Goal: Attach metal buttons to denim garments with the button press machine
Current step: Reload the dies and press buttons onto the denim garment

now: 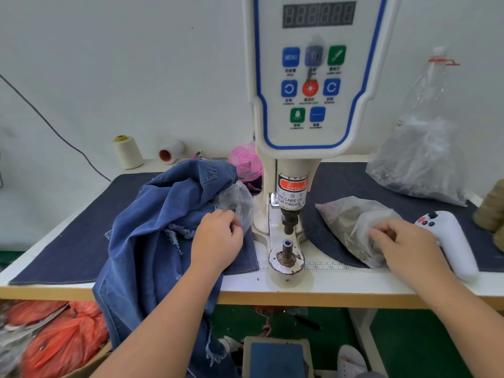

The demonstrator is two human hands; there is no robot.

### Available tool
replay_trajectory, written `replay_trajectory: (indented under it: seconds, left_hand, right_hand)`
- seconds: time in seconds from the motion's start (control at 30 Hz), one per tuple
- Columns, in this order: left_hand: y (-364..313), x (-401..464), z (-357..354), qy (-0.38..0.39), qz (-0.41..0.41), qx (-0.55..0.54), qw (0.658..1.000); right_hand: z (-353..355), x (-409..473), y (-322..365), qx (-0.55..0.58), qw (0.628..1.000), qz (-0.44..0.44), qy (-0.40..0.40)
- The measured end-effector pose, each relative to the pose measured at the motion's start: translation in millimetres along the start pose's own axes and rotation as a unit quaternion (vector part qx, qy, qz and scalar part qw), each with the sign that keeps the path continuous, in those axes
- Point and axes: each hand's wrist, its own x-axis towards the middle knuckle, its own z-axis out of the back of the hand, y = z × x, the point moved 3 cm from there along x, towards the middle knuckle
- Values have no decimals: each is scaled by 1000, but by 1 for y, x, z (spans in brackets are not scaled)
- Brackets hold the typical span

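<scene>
The button press machine stood at frame centre. Lower left of it, the left hand rested with curled fingers on a denim garment. At right, the right hand pinched a clear plastic bag beside a white controller.

We count:
- one button press machine
- one denim garment
- two hands: left hand, right hand
- two thread cones by wall, one upright, one lying
- three clear plastic bags; contents too small for us to count
- one pink bag
- one white handheld controller
- eight buttons on machine panel
</scene>
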Motion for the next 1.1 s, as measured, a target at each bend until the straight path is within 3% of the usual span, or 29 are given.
replay_trajectory:
  seconds: [0.1,0.17,0.3,0.5,0.6,0.8,0.93,1.1]
  left_hand:
    - [-1,0,0,0,-2,-1,1000]
    - [-1,0,1,0,-1,0,1000]
    - [0,0,1,-3,-1,5,1000]
    - [-2,0,2,4,1,2,1000]
    - [-2,0,2,5,5,1,1000]
    - [-3,0,2,6,6,6,1000]
    - [-2,0,2,5,8,-1,1000]
    - [-2,0,2,5,5,-5,1000]
  right_hand:
    - [6,-13,12,29,997,27,-69]
    - [3,-25,24,105,991,30,-78]
    - [-23,-42,45,319,947,-45,19]
    - [-50,-57,85,503,844,-131,130]
    - [-56,-59,94,526,822,-170,134]
    - [-62,-57,106,476,863,-128,112]
    - [-67,-56,106,483,863,-101,106]
    - [-68,-57,103,548,820,-108,121]
